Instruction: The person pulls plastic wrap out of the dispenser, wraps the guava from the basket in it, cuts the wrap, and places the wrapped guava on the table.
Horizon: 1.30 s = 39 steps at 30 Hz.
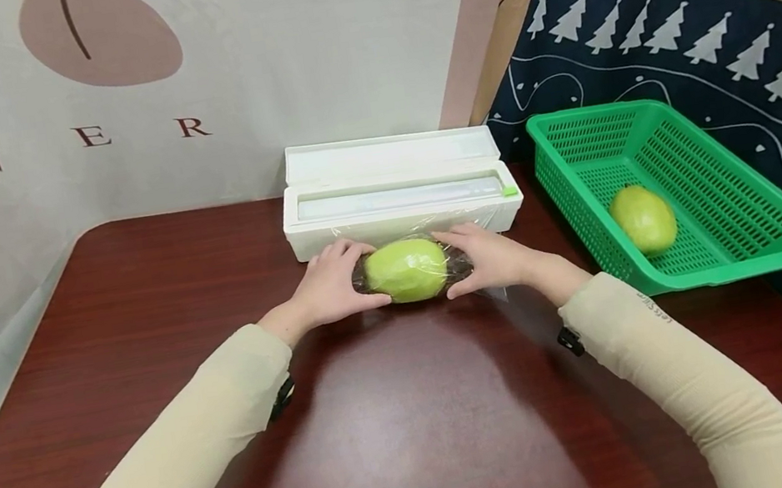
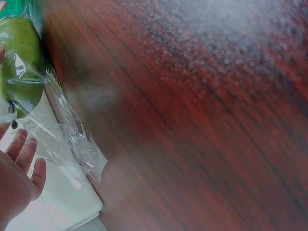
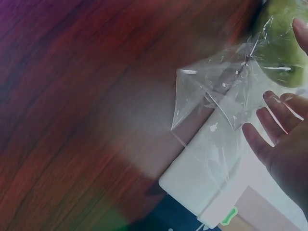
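White box (image 1: 398, 215): lid (image 1: 388, 153) up.
Your hands: left hand (image 1: 331, 287) and right hand (image 1: 490, 257) curl round the ends of the green fruit (image 1: 406, 269).
Green fruit: just in front of the box.
Clear film (image 3: 192, 86): press it snug, tuck loose edges gently.

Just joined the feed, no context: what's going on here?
A person's left hand and right hand are at either end of a green fruit covered in clear film, with loose film spreading past its ends. Just behind it, a white box stands with its lid open. A second fruit lies in the green basket at the right.
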Available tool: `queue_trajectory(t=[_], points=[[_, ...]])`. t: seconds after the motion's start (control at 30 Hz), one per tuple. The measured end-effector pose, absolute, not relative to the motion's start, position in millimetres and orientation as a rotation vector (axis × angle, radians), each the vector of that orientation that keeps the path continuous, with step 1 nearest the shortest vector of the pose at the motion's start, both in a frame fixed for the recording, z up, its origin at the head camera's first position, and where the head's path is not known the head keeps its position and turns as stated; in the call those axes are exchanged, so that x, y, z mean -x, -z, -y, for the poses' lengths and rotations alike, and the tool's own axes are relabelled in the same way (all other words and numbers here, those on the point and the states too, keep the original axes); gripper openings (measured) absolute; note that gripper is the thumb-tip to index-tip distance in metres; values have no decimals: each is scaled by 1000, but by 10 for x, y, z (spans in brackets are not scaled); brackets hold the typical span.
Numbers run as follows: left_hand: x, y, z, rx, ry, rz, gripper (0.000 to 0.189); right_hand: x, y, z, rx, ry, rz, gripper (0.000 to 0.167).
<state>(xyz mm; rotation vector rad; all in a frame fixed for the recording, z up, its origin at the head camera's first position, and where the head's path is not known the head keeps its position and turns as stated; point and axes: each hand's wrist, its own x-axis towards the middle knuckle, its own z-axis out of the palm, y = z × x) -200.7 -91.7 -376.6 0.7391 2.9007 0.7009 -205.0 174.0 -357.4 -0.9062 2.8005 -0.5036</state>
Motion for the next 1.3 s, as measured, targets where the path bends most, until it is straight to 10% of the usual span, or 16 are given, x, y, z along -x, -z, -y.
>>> queue_trajectory(t=[0.8, 1.3], points=[[2032, 3562, 1059, -681, -919, -2947, 51, 2183, 3338, -2145, 536, 735, -2980, 70], [2356, 3196, 467, -713, -1028, -2831, 52, 2496, 3561, -2364, 84, 873, -3036, 86]])
